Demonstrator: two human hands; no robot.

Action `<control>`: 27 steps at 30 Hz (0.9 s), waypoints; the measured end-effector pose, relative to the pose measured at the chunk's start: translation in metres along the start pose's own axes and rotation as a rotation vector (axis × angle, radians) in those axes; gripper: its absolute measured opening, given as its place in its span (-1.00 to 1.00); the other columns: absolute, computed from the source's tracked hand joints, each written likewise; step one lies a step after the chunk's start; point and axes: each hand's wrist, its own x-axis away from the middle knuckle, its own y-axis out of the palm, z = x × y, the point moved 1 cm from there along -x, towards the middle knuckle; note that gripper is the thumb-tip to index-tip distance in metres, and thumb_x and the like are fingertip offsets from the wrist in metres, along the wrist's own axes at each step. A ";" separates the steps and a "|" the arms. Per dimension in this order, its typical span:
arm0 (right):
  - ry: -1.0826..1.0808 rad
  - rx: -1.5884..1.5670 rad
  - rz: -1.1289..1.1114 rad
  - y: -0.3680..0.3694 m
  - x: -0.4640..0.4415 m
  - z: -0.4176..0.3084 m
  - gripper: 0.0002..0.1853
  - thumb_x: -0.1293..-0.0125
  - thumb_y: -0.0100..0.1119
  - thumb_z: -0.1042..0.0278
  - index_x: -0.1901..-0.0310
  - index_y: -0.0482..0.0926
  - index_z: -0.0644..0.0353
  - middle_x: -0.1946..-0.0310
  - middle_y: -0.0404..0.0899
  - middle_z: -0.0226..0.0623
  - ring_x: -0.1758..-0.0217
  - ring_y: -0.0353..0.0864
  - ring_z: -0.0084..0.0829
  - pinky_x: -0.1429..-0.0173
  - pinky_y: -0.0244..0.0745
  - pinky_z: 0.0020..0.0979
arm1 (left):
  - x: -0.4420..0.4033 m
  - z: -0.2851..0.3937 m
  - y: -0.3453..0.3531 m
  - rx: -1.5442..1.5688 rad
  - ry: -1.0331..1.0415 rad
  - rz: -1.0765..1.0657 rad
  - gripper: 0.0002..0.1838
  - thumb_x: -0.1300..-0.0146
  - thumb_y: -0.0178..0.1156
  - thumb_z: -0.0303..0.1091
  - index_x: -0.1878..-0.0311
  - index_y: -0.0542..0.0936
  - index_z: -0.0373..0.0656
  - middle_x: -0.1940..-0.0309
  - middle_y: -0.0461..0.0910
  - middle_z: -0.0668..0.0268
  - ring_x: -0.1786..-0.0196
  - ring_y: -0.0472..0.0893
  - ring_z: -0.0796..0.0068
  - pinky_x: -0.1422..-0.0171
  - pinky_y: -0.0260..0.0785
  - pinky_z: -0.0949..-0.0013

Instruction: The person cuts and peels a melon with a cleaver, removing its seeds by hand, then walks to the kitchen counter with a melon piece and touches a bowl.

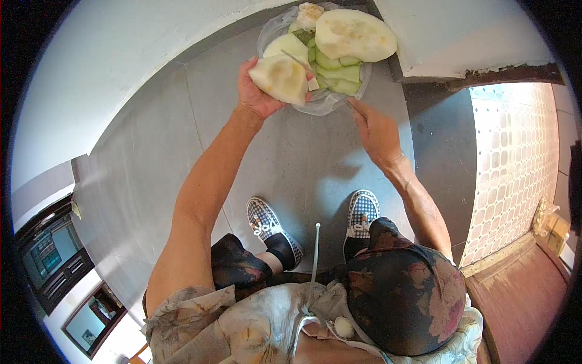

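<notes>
My left hand (259, 94) is wrapped round a pale, peeled melon piece (280, 79) with a hollowed face, above the left side of a clear plastic bag (321, 108). My right hand (377, 130) is closed in a grip at the bag's lower right edge. From it a thin knife (295, 59) appears to reach up and left past the held piece; much of it is hard to make out. Green peel strips (339, 76) lie in the bag. A large pale melon half (354, 35) rests at its upper right, with another pale piece (285, 45) behind the held one.
The bag sits on grey floor tiles (291, 151) against a white wall (151, 48). A yellowish lump (310, 16) lies at the bag's top. My patterned shoes (273, 227) stand below. At the right are a patterned tiled floor (515, 164) and a reddish-brown board (521, 297).
</notes>
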 end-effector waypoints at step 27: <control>-0.274 0.253 0.118 0.002 0.016 -0.004 -0.60 -0.12 0.25 0.35 -0.05 0.56 -0.03 0.00 0.59 -0.39 0.25 0.65 -0.35 0.21 0.58 -0.39 | -0.001 -0.017 0.008 -0.155 0.061 0.116 -0.23 -0.08 0.01 0.21 -0.23 0.39 -0.19 -0.09 0.51 0.08 -0.09 0.54 0.13 -0.26 0.34 0.16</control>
